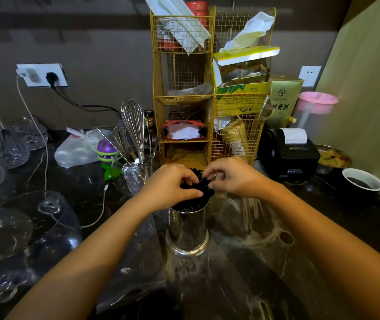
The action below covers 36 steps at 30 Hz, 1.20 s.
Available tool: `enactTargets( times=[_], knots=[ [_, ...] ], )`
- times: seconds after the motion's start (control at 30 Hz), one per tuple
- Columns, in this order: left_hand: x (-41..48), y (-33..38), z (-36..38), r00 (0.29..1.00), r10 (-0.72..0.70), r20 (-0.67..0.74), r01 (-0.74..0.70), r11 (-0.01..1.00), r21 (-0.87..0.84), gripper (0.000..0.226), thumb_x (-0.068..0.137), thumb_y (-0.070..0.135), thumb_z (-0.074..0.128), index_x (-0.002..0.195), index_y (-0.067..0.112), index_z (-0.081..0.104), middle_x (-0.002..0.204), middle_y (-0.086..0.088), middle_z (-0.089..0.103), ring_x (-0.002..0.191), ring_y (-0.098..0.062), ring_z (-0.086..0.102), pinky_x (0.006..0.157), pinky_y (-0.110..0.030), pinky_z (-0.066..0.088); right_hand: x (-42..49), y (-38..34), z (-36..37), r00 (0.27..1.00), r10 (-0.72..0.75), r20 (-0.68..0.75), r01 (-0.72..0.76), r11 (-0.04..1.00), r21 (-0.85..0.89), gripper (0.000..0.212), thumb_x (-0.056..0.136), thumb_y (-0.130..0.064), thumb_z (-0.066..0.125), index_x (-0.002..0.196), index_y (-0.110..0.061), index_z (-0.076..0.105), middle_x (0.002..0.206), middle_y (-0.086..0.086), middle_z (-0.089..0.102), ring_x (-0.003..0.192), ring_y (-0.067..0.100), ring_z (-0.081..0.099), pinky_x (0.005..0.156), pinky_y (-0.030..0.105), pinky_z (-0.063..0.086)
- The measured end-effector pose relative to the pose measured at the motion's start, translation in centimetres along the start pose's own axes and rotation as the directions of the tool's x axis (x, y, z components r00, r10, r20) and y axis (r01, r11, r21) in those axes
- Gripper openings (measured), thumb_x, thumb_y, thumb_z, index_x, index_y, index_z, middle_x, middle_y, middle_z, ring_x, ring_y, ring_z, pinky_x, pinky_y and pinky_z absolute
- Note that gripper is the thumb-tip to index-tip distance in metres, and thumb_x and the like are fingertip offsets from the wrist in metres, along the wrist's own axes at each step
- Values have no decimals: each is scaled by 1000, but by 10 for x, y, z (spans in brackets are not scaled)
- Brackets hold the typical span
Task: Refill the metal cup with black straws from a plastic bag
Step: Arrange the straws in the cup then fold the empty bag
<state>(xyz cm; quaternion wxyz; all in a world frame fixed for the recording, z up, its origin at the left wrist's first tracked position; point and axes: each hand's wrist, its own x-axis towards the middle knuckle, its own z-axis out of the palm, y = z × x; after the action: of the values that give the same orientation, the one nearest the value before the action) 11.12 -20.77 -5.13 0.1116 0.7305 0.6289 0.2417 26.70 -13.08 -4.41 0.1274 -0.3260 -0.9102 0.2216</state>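
Directly under both hands, black straws (196,192) in metal cup (187,229)

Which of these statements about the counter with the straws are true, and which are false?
1. Both hands, left hand and right hand, touch the thin black plastic straws. True.
2. The tall shiny metal cup lies on its side. False: it stands upright.
3. A steel wire whisk stands in a clear glass jar. True.
4. The yellow wire mesh rack is empty. False: it holds packets.
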Motion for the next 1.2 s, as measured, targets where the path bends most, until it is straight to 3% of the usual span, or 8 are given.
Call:
enactTargets(
  times=[0.13, 0.27, 0.4, 0.53, 0.77, 0.9, 1.07, 1.2],
  knots=[
    [-3, 0, 7, 998, -7, 59, 2, 997, 72, 32, 71, 33, 70, 99, 18, 65, 80, 6, 54, 79, -14, 53, 76, -36, 47, -8, 1, 10, 997, 24, 73, -26, 999, 31, 30, 77, -13, 67, 106, -9, 63, 89, 1, 60, 59, 0, 49, 54, 2, 39],
    [-6, 1, 10, 999, 6, 49, -10, 997, 76, 29, 73, 30, 68, 98, 18, 65, 81, 6, 53, 79, -13, 51, 75, -35, 47, -8, 0, 21, 995, 47, 89, -49, 999, 21, 29, 78, -12, 66, 106, -6, 62, 103, 13, 67, 58, 0, 49, 53, 3, 40],
    [-8, -2, 7, 997, 10, 75, -9, 1000, -10, 26, 73, 21, 69, 98, 14, 66, 84, 2, 57, 75, -12, 53, 67, -20, 42, -6, 0, 32, 990, 90, 110, -98, 993, 72, 23, 81, -11, 63, 103, -3, 61, 99, 19, 68, 49, 3, 56, 49, 10, 45],
    [-9, -8, 4, 996, 0, 90, 6, 998, -68, 20, 74, 14, 67, 94, 12, 68, 93, -6, 65, 82, -14, 56, 77, -25, 46, -3, 2, 39, 985, 129, 116, -146, 977, 153, 17, 83, -7, 59, 98, 0, 59, 91, 27, 69, 35, -7, 52, 47, 10, 49],
    [-7, -6, 4, 997, 29, 77, -21, 995, -98, 13, 75, 16, 66, 86, 11, 70, 86, -3, 63, 84, -17, 59, 82, -33, 48, -3, -1, 38, 988, 126, 89, -145, 955, 260, 19, 83, -6, 59, 100, 1, 60, 65, 6, 60, 43, 0, 57, 49, 11, 49],
    [-4, -3, 5, 998, 40, 40, -36, 994, -100, 11, 74, 17, 67, 83, 11, 70, 81, 2, 59, 81, -16, 58, 79, -34, 47, -3, 0, 35, 994, 99, 53, -111, 937, 333, 18, 81, -8, 62, 98, -1, 62, 67, 9, 60, 56, 10, 59, 54, 15, 52],
    [1, -2, 2, 1000, 11, 18, -8, 989, -151, 11, 70, 18, 72, 79, 12, 69, 76, -3, 65, 74, -16, 60, 71, -29, 46, -1, -3, 25, 995, 99, -19, -85, 923, 376, 15, 79, -6, 63, 93, -1, 61, 62, -2, 58, 43, -2, 58, 50, 12, 52],
    [3, -3, 2, 998, 5, 61, 5, 988, -154, 19, 66, 20, 75, 82, 12, 67, 81, -4, 66, 75, -18, 61, 69, -29, 48, -1, -7, 16, 996, 87, -33, -63, 891, 450, 15, 80, -4, 62, 74, -17, 56, 62, -1, 57, 43, -5, 58, 47, 9, 50]
  ],
)
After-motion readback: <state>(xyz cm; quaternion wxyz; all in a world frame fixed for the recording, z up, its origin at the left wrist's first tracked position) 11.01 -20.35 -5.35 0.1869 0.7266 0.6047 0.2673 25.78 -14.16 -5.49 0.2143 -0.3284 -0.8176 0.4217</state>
